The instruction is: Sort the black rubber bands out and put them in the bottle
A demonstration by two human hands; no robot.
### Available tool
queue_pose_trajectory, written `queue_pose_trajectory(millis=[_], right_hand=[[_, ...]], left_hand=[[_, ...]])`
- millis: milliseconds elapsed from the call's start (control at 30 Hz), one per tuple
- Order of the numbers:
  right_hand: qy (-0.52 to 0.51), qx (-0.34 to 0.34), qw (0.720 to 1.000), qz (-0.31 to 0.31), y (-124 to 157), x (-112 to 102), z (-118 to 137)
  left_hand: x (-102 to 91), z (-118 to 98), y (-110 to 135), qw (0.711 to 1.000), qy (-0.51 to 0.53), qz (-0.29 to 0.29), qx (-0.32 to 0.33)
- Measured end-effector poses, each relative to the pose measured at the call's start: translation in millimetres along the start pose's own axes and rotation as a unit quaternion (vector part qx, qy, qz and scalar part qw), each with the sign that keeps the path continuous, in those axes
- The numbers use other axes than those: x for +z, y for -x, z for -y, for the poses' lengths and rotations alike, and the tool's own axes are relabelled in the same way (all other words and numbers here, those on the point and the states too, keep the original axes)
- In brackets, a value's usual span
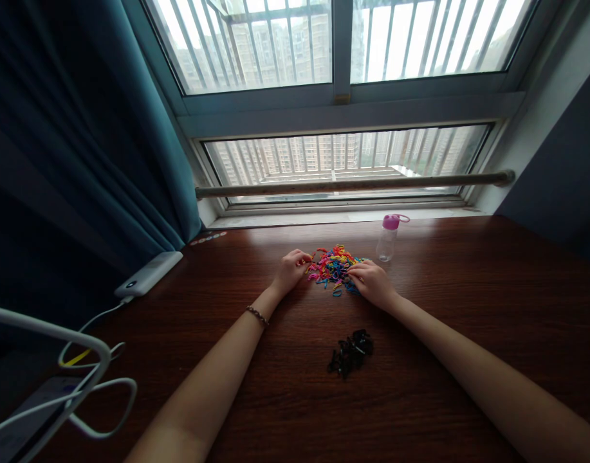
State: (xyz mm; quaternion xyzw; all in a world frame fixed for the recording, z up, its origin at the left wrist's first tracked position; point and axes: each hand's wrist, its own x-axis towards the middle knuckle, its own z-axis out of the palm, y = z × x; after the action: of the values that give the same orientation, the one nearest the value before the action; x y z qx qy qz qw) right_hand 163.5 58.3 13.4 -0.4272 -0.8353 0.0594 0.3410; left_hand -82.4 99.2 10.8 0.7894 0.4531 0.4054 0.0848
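Bands [332,265] in red, pink, yellow and blue lay in a loose heap on the table [256,399], between the two hands. The left hand [289,269] was at the heap's left edge and the right hand [373,283] at its right edge, the fingers of both drawn narrow; whether either pinched a band was too small to tell. A black pile [351,352] lay well apart, nearer the person, and seemed the only portion separated out. The heap was mixed in colour, so much looked left unseparated.

A clear bottle [386,244] with a pink lid stood just beyond the right hand, the nearest possible obstacle. A white box [150,274] and white cable [99,435] lay well to the left, near the blue curtain [130,141].
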Motion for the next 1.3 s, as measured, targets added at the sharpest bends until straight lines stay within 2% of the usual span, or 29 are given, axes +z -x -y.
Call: queue_pose_trajectory(millis=[100,167,267,333,400,467,500,533,567,600,667,700,733,767,833,900,1000,1100,1200,1300], right_hand=[[-0.079,0.058,0.995,-0.034,-1.1,0.9,-1.8],[-0.159,0.109,0.98,-0.04,-2.5,1.9,-3.4],[-0.327,0.186,0.927,-0.003,-5.7,-2.0,-3.5],[-0.421,0.212,0.879,0.067,-7.5,-10.8,-0.6],[-0.466,0.21,0.84,0.184,-7.8,-22.4,4.5],[-0.468,0.187,0.797,0.334,-6.7,-31.7,9.8],[-0.459,0.173,0.778,0.392,-6.0,-33.8,11.6],[-0.445,0.164,0.774,0.42,-5.4,-33.7,12.5],[-0.426,0.161,0.791,0.408,-5.0,-31.4,12.2],[-0.396,0.165,0.831,0.355,-4.9,-27.1,10.9],[-0.291,0.171,0.927,0.166,-4.9,-15.5,5.9],[-0.22,0.163,0.958,0.079,-4.8,-9.7,3.1],[-0.155,0.146,0.977,0.019,-4.5,-4.6,0.8],[-0.1,0.125,0.987,-0.015,-4.0,-0.6,-0.6],[-0.034,0.075,0.996,-0.02,-2.3,3.5,-0.6],[-0.009,0.031,0.999,-0.003,0.0,4.1,2.5],[-0.006,-0.019,0.999,0.025,2.7,3.6,6.9],[-0.008,-0.042,0.999,0.033,3.7,5.9,6.0],[-0.006,-0.044,0.999,0.027,3.6,9.8,1.8],[-0.003,-0.047,0.999,0.023,3.7,12.1,-1.4]], left_hand=[[0.4,0.1,0.5,1.0,0.004,0.004,0.001],[1.0,0.8,0.9,1.0,0.006,0.008,-0.003],[2.3,2.8,1.4,1.0,0.006,0.009,-0.018],[3.1,4.1,1.8,1.0,0.006,0.007,-0.029],[3.9,5.0,2.2,0.999,0.007,0.005,-0.036],[4.2,5.6,2.9,0.999,0.012,0.004,-0.041],[4.3,5.8,3.2,0.999,0.015,0.004,-0.043],[4.2,5.9,3.3,0.999,0.019,0.003,-0.045],[3.9,5.8,3.2,0.999,0.023,0.002,-0.048],[3.5,5.2,2.8,0.998,0.026,0.001,-0.052],[2.3,1.5,0.7,0.998,0.038,0.003,-0.059],[1.6,-2.4,-0.9,0.997,0.05,0.009,-0.058],[1.1,-8.2,-2.7,0.996,0.066,0.021,-0.051],[0.8,-15.9,-4.3,0.995,0.086,0.042,-0.038],[1.0,-37.3,-6.1,0.985,0.131,0.112,0.003],[2.6,-64.6,-4.2,0.96,0.157,0.229,0.037],[5.7,-105.8,5.4,0.901,0.166,0.395,0.066],[7.3,-134.2,16.8,0.845,0.16,0.506,0.072],[5.8,-144.7,22.0,0.82,0.153,0.546,0.082],[1.4,-141.2,17.5,0.827,0.145,0.536,0.089]])
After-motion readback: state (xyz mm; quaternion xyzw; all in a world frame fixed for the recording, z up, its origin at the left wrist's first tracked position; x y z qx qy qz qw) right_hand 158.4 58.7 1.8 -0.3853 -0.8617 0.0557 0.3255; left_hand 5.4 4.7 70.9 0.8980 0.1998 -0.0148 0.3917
